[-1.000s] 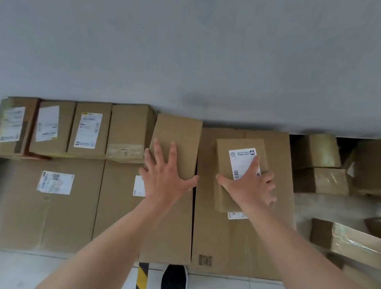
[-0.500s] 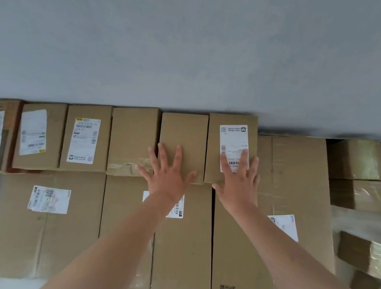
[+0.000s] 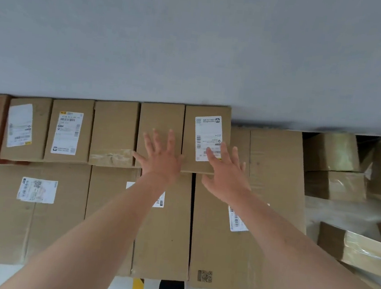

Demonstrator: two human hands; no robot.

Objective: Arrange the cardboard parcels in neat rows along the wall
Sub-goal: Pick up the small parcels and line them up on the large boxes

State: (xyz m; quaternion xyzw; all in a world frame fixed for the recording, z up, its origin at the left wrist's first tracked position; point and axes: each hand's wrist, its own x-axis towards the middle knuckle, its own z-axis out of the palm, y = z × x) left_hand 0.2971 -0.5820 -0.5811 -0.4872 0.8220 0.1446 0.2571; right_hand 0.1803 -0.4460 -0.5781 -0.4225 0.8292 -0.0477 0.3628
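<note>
The left grip is spread wide, fingers straight, its palm lying over the near edge of a plain brown cardboard parcel. The right grip is just as wide and holds nothing. Its fingertips reach over the lower corner of a brown cardboard parcel with a white shipping label; motion blur hides whether they touch it. These two parcels sit side by side, far edges against the grey wall. Left of the left grip the same row continues with more small brown cardboard parcels, edges touching. Beneath both wrists lie large flat brown cardboard boxes. Right of the right grip, well apart, tape-wrapped brown parcels lie loosely piled.
</note>
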